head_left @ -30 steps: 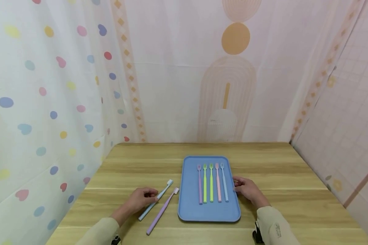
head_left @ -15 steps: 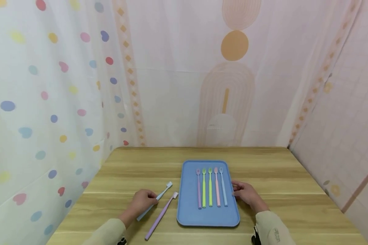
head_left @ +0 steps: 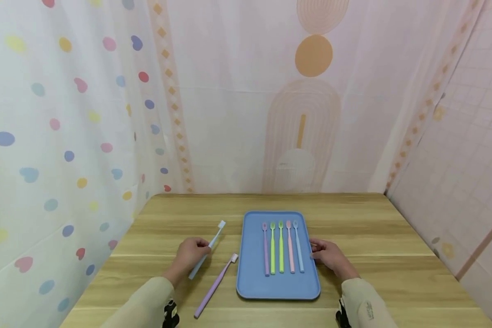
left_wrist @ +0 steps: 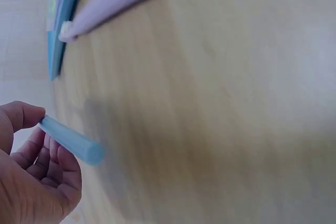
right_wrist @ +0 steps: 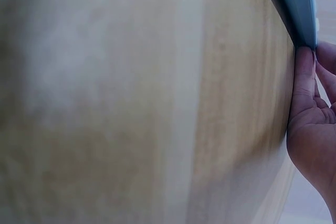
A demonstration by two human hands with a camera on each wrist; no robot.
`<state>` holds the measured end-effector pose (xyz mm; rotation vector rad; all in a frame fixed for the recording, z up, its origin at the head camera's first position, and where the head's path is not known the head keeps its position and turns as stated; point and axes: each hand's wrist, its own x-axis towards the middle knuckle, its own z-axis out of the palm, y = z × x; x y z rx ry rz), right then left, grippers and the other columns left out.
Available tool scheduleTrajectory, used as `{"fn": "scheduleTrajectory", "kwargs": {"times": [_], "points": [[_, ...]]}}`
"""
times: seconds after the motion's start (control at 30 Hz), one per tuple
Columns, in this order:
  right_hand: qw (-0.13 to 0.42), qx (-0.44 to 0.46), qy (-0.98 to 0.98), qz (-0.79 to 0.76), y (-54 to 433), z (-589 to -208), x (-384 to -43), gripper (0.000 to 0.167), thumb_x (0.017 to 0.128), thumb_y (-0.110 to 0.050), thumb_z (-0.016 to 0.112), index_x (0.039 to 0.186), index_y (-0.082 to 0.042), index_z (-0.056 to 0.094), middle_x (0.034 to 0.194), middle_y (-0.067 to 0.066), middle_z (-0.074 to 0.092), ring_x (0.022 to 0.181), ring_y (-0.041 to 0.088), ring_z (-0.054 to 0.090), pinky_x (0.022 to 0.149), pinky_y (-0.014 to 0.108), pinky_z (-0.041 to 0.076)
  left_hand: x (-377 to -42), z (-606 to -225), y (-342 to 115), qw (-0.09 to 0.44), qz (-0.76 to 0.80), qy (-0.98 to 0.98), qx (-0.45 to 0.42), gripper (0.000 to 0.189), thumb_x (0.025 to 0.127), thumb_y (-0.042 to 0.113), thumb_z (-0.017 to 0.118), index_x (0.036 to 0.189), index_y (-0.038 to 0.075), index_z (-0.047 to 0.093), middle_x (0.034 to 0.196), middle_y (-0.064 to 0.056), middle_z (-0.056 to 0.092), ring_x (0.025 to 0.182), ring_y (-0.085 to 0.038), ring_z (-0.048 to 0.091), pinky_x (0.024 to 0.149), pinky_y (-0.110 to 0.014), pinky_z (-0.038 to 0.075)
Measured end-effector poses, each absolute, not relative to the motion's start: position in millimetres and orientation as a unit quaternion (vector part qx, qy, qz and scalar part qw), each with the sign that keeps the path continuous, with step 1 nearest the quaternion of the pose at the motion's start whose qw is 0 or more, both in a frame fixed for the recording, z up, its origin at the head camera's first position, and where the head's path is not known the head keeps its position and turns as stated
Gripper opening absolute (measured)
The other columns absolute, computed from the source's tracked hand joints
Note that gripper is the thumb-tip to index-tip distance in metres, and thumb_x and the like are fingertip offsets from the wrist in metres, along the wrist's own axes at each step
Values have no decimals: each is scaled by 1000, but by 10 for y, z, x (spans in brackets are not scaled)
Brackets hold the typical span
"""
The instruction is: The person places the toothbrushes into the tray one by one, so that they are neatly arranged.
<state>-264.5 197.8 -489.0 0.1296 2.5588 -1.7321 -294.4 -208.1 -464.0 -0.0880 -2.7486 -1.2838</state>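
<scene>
My left hand [head_left: 192, 253] pinches a light blue toothbrush [head_left: 215, 238] by its handle, left of the tray. In the left wrist view, the toothbrush's handle end [left_wrist: 86, 149] sticks out from between thumb and fingers, above the wood. A purple toothbrush [head_left: 215, 286] lies slanted on the table between that hand and the blue tray [head_left: 252, 283]. My right hand [head_left: 332, 258] grips the tray's right edge. Close up, the right wrist view has thumb and finger at the tray's rim [right_wrist: 294, 3]. Part of the left fingers is hidden in the head view.
On the tray, a purple toothbrush [head_left: 266, 253], two green toothbrushes [head_left: 281, 255], a pink toothbrush [head_left: 291, 255] and a light blue toothbrush [head_left: 299, 255] lie side by side, heads away from me. Patterned curtains [head_left: 225, 136] hang behind and beside the wooden table [head_left: 180, 214].
My left hand has lifted the light blue toothbrush and moved it forward, away from the purple one on the table. My right hand stays at the tray's edge.
</scene>
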Motion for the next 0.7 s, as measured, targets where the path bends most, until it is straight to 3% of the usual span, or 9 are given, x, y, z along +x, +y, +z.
{"fn": "scheduleTrajectory", "kwargs": {"times": [0.3,0.7], "points": [[20,33,824,-565,1974,-4857,-2672,49,85,10,62,134,11,54,102,16,61,91,24,58,79,36,55,-3019,-4452,-1799,39,-458,-888,-25,30,85,5,69,114,-1,72,85,-10,64,72,-20,58,61,-31,49],[30,53,834,-549,1916,-4842,-2681,48,88,6,62,136,5,56,107,15,64,94,24,59,81,36,54,-2987,-4389,-1465,62,-521,-851,21,33,82,2,73,114,-5,70,85,-13,63,75,-21,56,60,-27,47]]}}
